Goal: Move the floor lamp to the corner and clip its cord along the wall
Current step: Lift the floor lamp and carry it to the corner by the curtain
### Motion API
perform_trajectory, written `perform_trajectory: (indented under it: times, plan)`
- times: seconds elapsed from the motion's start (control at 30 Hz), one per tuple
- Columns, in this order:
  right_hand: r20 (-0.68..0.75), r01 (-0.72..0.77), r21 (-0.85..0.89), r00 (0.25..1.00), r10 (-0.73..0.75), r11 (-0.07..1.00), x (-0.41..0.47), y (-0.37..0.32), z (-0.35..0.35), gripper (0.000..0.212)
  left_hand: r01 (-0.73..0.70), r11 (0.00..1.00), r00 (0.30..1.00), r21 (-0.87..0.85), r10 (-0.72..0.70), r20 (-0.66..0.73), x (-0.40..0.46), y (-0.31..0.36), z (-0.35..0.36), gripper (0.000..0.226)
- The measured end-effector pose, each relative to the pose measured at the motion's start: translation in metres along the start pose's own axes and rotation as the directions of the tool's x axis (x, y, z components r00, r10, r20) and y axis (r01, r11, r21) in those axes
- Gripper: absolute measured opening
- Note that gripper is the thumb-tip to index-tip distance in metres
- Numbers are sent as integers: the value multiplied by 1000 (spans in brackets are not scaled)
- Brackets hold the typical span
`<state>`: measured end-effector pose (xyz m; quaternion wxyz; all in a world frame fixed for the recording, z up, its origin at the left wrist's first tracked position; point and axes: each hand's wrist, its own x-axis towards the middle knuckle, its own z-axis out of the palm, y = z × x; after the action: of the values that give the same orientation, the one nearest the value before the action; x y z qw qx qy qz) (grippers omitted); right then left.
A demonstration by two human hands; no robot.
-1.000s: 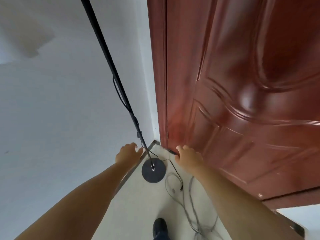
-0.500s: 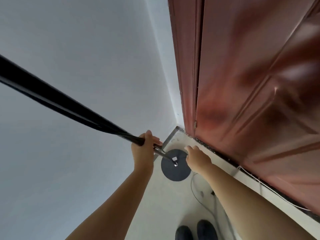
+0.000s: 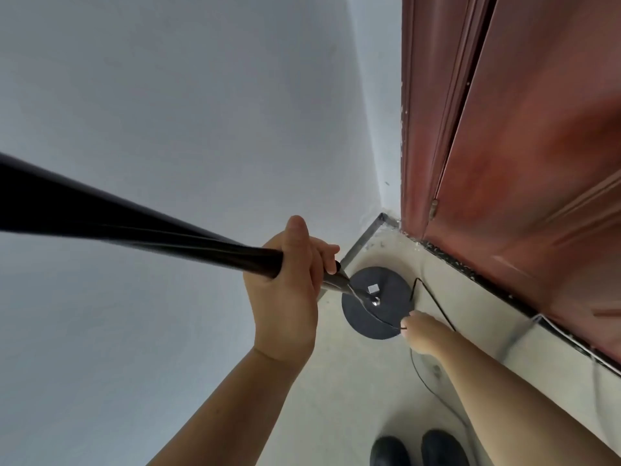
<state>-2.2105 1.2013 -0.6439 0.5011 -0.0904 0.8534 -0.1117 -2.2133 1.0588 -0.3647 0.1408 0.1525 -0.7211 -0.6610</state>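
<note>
The floor lamp's black pole (image 3: 134,227) slants in from the left edge down to its round black base (image 3: 386,317), which lies on the pale floor close to the corner. My left hand (image 3: 289,290) is wrapped around the pole just above the base. My right hand (image 3: 425,334) is low at the base's right rim, its fingertips pinching the thin black cord (image 3: 433,297). The cord runs from the pole's foot across the base, loops beside the door and trails back along the floor.
A white wall (image 3: 168,95) fills the left side. A red-brown door (image 3: 537,146) with its frame stands on the right, a dark threshold strip (image 3: 470,270) at its foot. My black shoes (image 3: 416,449) show at the bottom edge.
My left hand went from beside the pole to a full grip on it. The right hand dropped from the door's foot to the base rim and took the cord. The view moved closer.
</note>
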Motion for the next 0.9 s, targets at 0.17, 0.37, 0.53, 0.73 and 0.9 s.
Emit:
perform_trajectory:
  times: [0.17, 0.37, 0.53, 0.73, 0.9]
  plan:
    - [-321, 106, 541, 943, 88, 834, -16, -13, -26, 39, 14, 1000, 1000, 5, -14, -15, 1, 5, 4, 59]
    - [-393, 466, 492, 873, -290, 736, -30, -71, -44, 15, 81, 997, 997, 5, -81, -9, -2, 9, 7, 59]
    - [-280, 332, 451, 934, -222, 828, -29, -94, -57, 41, 98, 994, 995, 41, -97, -33, -13, 14, 4, 63]
    - [-187, 270, 181, 953, -237, 946, -90, -105, -55, 34, 113, 993, 991, 14, -112, -66, -50, 49, -14, 64]
    - [-142, 257, 228, 963, -229, 939, -171, -124, -68, 26, 167, 983, 973, -78, -177, -145, -78, 117, -42, 61]
